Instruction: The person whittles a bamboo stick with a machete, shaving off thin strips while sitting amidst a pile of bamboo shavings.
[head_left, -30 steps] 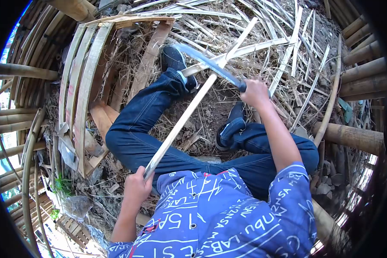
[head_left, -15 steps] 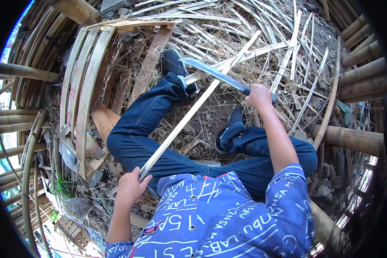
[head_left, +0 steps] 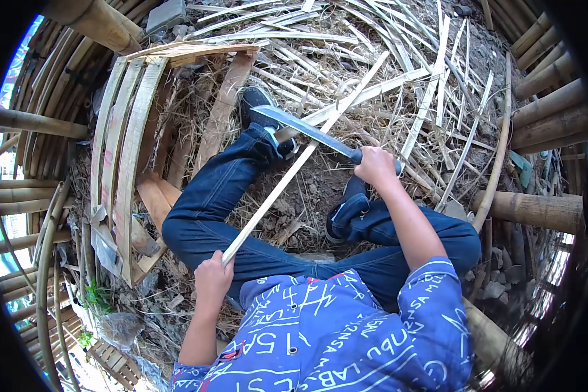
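Observation:
My left hand (head_left: 213, 279) is wrapped round the near end of a long pale bamboo strip (head_left: 274, 194), which slants up and away to the right. My right hand (head_left: 376, 166) grips the dark handle of a machete (head_left: 313, 134). Its blade points to the upper left and lies across the strip, seemingly against it. Beyond the blade, the strip crosses another split bamboo piece (head_left: 385, 87), whose near end is by my shoe (head_left: 258, 98). The hand hides the strip's near end.
A wooden crate (head_left: 137, 124) stands at the left. Split bamboo strips (head_left: 313, 32) and shavings (head_left: 379, 117) litter the ground ahead. Bamboo poles (head_left: 536, 211) edge the right side, and more poles (head_left: 39, 124) form the left side. My bent legs (head_left: 215, 189) frame the work.
The machete and my right hand have shifted left and slightly down, toward me along the strip. My left hand has turned and closed more fully round the strip's end.

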`<action>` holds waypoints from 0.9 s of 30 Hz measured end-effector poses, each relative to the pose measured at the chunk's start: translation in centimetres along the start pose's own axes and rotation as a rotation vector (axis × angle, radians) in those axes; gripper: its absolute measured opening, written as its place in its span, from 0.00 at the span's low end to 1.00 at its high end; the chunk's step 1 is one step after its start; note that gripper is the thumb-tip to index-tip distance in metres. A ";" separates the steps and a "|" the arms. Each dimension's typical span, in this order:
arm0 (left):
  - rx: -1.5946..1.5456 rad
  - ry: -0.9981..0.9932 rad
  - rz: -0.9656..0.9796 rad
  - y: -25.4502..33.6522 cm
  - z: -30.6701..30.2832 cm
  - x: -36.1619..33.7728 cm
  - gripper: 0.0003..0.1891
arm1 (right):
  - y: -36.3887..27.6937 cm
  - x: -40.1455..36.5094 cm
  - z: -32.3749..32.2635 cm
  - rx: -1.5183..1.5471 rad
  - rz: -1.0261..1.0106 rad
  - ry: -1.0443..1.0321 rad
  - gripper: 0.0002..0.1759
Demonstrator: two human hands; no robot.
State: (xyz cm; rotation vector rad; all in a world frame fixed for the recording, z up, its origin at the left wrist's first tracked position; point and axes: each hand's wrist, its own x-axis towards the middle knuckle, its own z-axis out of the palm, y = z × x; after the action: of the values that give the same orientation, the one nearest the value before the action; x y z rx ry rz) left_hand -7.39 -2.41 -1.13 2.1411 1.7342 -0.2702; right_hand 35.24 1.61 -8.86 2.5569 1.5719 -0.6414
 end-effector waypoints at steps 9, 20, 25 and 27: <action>-0.123 0.016 0.012 -1.2 0.9 -0.4 0.14 | 2.4 3.8 -0.8 -0.057 0.145 0.088 0.15; -0.041 0.001 0.091 -3.3 -0.3 -2.7 0.10 | 6.8 3.6 -1.5 -0.115 0.161 -0.004 0.14; -0.074 -0.010 0.071 -4.2 0.1 -2.1 0.10 | 3.6 1.3 -2.0 -0.080 -0.005 0.054 0.15; -0.027 0.037 0.118 -3.9 -1.2 -1.7 0.09 | 2.8 0.6 -2.5 -0.168 -0.142 0.043 0.15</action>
State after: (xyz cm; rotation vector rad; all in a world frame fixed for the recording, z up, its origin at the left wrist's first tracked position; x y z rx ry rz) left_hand -11.69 -2.75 -0.03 2.2315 1.6145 -0.1750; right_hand 38.65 1.43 -7.28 2.3704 1.7523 -0.4474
